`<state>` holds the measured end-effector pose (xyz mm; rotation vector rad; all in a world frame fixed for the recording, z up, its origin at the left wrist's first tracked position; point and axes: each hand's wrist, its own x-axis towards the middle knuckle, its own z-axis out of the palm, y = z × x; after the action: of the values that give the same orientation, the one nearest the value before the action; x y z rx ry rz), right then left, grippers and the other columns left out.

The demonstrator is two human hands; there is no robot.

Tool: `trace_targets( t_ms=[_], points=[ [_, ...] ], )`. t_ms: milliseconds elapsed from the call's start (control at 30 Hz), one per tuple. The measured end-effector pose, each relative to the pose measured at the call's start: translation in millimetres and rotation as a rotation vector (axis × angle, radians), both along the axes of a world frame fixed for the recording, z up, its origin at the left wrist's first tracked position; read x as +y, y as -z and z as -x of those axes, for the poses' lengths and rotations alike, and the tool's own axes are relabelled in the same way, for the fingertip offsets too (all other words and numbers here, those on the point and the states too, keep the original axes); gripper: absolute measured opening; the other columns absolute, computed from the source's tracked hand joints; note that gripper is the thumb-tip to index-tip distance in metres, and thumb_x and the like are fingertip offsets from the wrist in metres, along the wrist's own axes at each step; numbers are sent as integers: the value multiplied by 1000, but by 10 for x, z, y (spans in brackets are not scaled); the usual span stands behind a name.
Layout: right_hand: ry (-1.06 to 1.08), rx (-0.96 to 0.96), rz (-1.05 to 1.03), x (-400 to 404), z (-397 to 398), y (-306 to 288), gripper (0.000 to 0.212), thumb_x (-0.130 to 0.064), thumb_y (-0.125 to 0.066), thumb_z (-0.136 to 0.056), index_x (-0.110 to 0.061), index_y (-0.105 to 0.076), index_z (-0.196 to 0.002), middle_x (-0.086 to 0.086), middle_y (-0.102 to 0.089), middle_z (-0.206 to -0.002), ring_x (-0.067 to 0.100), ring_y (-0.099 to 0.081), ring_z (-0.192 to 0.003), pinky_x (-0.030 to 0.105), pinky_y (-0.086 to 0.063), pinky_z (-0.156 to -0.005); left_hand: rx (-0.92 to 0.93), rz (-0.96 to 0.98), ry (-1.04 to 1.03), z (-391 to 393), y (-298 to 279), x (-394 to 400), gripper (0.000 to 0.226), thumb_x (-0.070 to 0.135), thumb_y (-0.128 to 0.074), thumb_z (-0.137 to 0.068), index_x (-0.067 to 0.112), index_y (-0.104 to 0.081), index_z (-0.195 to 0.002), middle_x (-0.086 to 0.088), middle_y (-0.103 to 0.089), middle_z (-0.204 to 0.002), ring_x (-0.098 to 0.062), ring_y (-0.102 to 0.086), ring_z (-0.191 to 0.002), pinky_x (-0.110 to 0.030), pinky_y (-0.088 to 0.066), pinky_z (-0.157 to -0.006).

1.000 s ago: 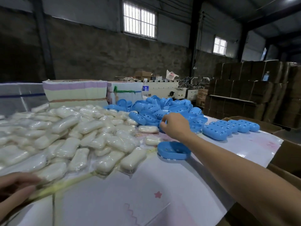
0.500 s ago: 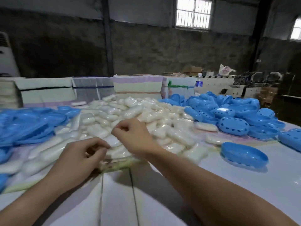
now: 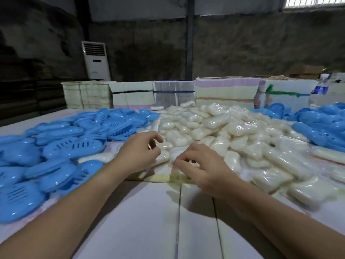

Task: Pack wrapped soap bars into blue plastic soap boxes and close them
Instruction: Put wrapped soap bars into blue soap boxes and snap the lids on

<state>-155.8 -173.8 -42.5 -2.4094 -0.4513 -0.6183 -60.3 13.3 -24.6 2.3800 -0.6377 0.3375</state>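
Wrapped soap bars (image 3: 214,131), whitish and sealed in clear film, are heaped in a broad pile across the middle and right of the table. One bar (image 3: 97,157) lies apart at the left, among blue box halves (image 3: 61,146) with slotted faces, spread loosely there. More blue halves (image 3: 321,126) are piled at the far right.

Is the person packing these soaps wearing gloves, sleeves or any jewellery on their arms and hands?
No gloves show. The left hand and right hand are bare, and both forearms are uncovered right down to the bottom edge of the picture, so no sleeve is in view. No watch, bracelet or ring can be made out on either wrist or on the fingers, though the picture is slightly blurred.
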Motion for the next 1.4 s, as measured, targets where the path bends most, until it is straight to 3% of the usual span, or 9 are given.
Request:
trace_targets(
  t_ms=[167,300,367,567,833,1033,1133,1267,1400],
  points=[
    [-38,25,-7,-18,-10,25,17,-40,-55,-92,-41,-66,-80,-16,-56,-86,2,-49,-94,12,-31,-79,-42,-20,-246,-577,-226,285,22,19,-58,-91,30,-69,-106,16,-61,-87,-13,-58,-79,-31,-45,-73],
    [-42,38,-18,-1,-23,27,14,-38,-57,-91,-41,-66,-81,-17,-55,-86,0,-47,-97,7,-29,-80,23,-199,-397,-1055,-215,345,39,16,-51,-96,19,-57,-134,-10,-57,-136,-34,-45,-132,-46,-43,-107],
    [-51,31,-9,4,-32,23,13,-39,-57,-90,-42,-66,-81,-17,-55,-88,-1,-47,-99,6,-28,-80,38,-368,-453,-1206,-180,367,47,12,-49,-95,16,-47,-142,-16,-48,-143,-39,-32,-139,-50,-38,-108],
    [-79,10,-9,-13,-52,47,11,-45,-55,-85,-44,-65,-83,-18,-56,-89,-2,-47,-101,5,-28,-79,130,-558,-485,-1443,-91,372,61,19,-49,-97,21,-26,-153,-19,-50,-138,-41,-43,-130,-52,-46,-100],
    [-101,-5,25,10,-93,54,13,-47,-51,-82,-45,-64,-87,-18,-57,-91,0,-49,-100,9,-31,-84,-104,-806,-563,-1600,-37,408,42,10,-48,-96,15,-42,-137,-9,-63,-120,-28,-61,-111,-42,-42,-100],
    [-98,2,8,-3,-87,51,9,-35,-61,-88,-39,-68,-90,-18,-57,-91,0,-48,-102,7,-29,-84,77,-605,-445,-1695,-84,525,57,29,-55,-96,16,-34,-147,-15,-46,-140,-35,-48,-126,-45,-43,-101],
    [-96,3,5,-10,-94,59,10,-38,-59,-86,-42,-67,-89,-18,-57,-91,0,-48,-103,7,-30,-84,227,-415,-374,-1725,-64,524,62,28,-55,-94,23,-32,-152,-13,-52,-133,-34,-53,-119,-47,-43,-105],
    [-91,16,15,0,-106,48,10,-39,-60,-88,-48,-62,-86,-18,-57,-92,-1,-48,-103,5,-28,-83,226,-476,-442,-1718,-72,560,65,51,-54,-86,48,-29,-146,-9,-47,-142,-36,-48,-129,-58,-29,-113],
    [-91,21,3,-2,-89,38,12,-34,-62,-89,-45,-64,-87,-18,-57,-92,-1,-49,-103,9,-31,-85,317,-494,-411,-1727,-61,661,78,55,-51,-84,50,-15,-153,-10,-42,-153,-39,-35,-141,-56,-27,-117]
  ],
)
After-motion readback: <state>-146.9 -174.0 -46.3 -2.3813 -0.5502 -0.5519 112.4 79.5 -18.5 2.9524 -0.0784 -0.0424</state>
